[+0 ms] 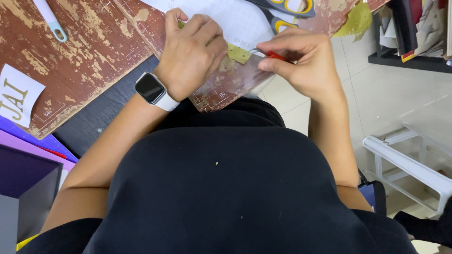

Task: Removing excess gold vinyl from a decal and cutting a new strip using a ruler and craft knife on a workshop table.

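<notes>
Worn red-brown cutting mat [84, 51] on the counter, w/ scissors [287, 9] at the far edge. Our left hand [193, 51] presses flat on a small olive paper piece [239, 54] near the mat's corner. Our right hand [306, 61] pinches a thin red-handled craft knife [275, 56], tip touching the paper.

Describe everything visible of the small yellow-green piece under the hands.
The yellow-green piece looks like thin paper or card, flat, with angular cut edges. It lies on the worn reddish cutting mat. The left hand presses on it and covers most of it; the right hand holds a red-handled blade tool at its edge.
</notes>
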